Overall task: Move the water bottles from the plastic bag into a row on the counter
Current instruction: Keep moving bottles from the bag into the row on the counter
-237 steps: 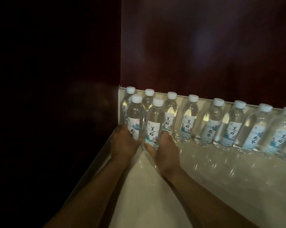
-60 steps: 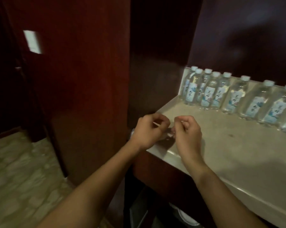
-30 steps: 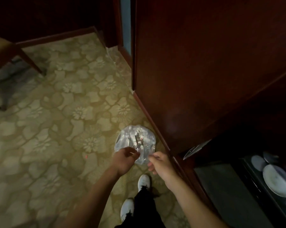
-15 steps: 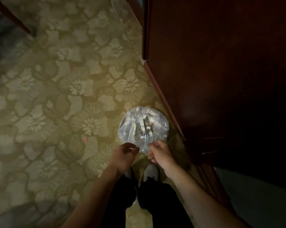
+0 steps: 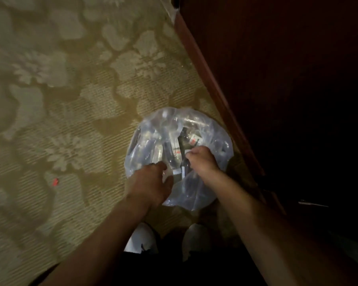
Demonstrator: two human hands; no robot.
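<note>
Head view: the plastic bag (image 5: 213, 139) of bottles (image 5: 169, 149) sits on the carpet (image 5: 60, 100) beside the cabinet (image 5: 277, 79). Left hand (image 5: 151, 184) grips its near edge; right hand (image 5: 201, 159), fingers curled, reaches inside, grasp unclear.

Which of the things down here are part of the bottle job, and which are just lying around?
Part of the job:
plastic bag on the carpet
bottles inside it
left hand at the bag's mouth
right hand reaching in

Just there:
patterned carpet
wooden cabinet
white shoes
small red speck
</note>
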